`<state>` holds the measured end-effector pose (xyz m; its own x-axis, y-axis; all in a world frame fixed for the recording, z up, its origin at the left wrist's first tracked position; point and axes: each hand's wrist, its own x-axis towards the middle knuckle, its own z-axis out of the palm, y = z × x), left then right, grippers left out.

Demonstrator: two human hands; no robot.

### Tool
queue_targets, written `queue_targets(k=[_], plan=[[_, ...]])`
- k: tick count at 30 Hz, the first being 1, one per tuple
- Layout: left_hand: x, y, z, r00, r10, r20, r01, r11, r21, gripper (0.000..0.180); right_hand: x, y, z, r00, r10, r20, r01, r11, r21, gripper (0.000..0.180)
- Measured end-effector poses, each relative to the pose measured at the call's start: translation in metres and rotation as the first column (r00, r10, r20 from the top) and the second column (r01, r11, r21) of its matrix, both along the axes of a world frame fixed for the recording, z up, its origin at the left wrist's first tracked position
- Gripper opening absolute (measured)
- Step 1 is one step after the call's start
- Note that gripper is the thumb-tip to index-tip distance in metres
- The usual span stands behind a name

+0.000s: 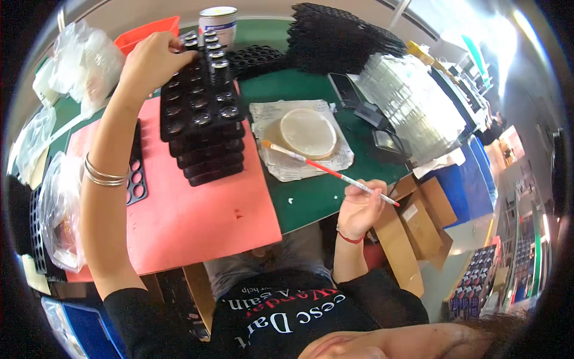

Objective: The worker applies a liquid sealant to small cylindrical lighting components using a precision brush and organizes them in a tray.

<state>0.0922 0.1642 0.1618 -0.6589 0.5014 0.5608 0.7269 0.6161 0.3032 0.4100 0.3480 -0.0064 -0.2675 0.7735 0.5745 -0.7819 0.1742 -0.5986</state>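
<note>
My right hand point(362, 209) is closed around a paintbrush point(326, 169) with a red and white handle. Its bristle end points left, just off the rim of a round shallow dish point(308, 133) holding something pale. The dish sits on folded printed paper. Up at the far left, my left hand point(150, 63) reaches over a stack of black trays point(200, 134), fingers pinched at the far end of the top one. What lies between those fingertips is hidden. Shiny round pieces point(229, 112) sit in the top tray's pockets.
A pink sheet point(221, 221) lies under the stack on the green table point(311, 206). Behind are a can point(219, 24), a red bin point(146, 35) and piled black trays point(341, 39). Clear trays point(412, 99) and a phone point(344, 90) are at right, plastic bags point(86, 66) at left.
</note>
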Motion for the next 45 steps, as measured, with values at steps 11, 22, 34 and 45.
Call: queue_targets(k=[11, 22, 34, 45], plan=[[0.050, -0.014, 0.015, 0.977, 0.083, -0.198, -0.025, 0.960, 0.280, 0.030, 0.002, 0.023, 0.030, 0.889, -0.386, 0.246, 0.333, 0.914, 0.230, 0.008], [0.163, -0.045, -0.096, 0.754, -0.634, 0.169, 0.635, 0.770, 0.059, 0.030, -0.009, 0.037, 0.029, 0.742, -0.606, 0.287, 0.383, 0.735, 0.560, 0.010], [0.146, -0.050, -0.111, 0.421, -0.514, 0.747, 0.245, 0.858, 0.452, 0.028, -0.002, 0.031, 0.023, 0.949, -0.309, 0.057, 0.311, 0.950, -0.015, 0.019], [0.137, -0.049, -0.115, 0.292, -0.572, 0.767, 0.184, 0.820, 0.542, 0.027, 0.000, -0.001, -0.004, 0.991, 0.079, 0.104, -0.100, 0.971, 0.218, 0.022]])
